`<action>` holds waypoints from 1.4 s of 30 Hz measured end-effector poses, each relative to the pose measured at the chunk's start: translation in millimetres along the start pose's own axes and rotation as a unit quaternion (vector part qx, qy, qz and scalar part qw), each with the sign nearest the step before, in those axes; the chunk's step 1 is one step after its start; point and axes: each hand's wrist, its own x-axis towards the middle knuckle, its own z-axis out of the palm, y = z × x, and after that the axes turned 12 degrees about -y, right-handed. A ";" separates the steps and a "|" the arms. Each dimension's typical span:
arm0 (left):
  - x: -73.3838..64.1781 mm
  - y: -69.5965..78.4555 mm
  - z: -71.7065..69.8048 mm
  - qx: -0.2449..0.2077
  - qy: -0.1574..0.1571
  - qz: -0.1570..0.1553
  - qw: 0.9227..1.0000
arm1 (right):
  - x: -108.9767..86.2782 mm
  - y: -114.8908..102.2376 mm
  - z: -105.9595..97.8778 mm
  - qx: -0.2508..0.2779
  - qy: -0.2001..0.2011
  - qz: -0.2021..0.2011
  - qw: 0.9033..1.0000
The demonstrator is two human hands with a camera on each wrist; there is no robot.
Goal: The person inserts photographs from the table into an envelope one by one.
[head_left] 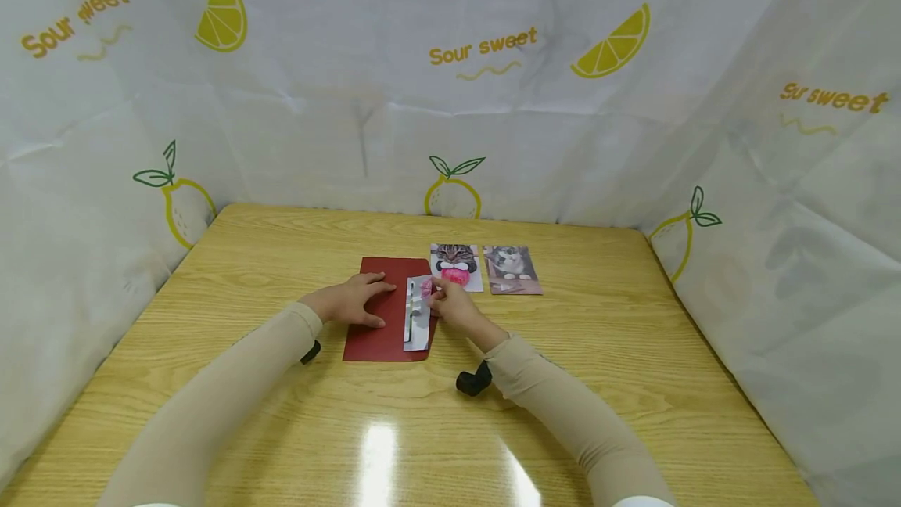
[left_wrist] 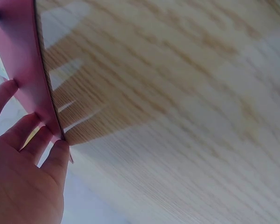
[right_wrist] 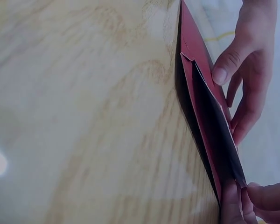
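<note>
A dark red envelope lies on the wooden table. My left hand rests on its left part with fingers spread; in the left wrist view the fingertips touch the red surface. A narrow pale printed strip with a pink patch shows at the envelope's right side. My right hand pinches the edge there between thumb and fingers. In the right wrist view, the right hand holds the edge of a thin sheet, dark on this side, lifted from the red paper. How far the sheet goes inside is hidden.
Behind the right hand lies a cat photo with a pink shape on it. A second cat photo lies to its right. White cloth walls with lemon prints stand along the table's back and sides.
</note>
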 end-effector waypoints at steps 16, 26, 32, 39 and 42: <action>1.1 1.9 0.0 -0.005 -0.003 -0.007 1.000 | -1.4 -0.9 4.1 0.061 0.046 0.008 0.997; 0.6 1.7 -0.2 -0.008 -0.003 -0.002 1.000 | -0.3 -0.9 3.9 0.059 0.038 0.015 0.997; -1.5 4.5 -1.3 -0.007 -0.004 -0.003 1.000 | 0.2 -1.8 3.7 0.061 0.033 0.017 0.997; -1.3 3.9 -1.8 -0.004 -0.006 -0.001 1.000 | 0.6 -0.8 4.2 0.075 0.032 0.027 0.996; -1.2 4.0 -1.5 -0.004 -0.005 -0.001 1.000 | 1.7 0.0 4.2 0.075 0.032 0.029 0.996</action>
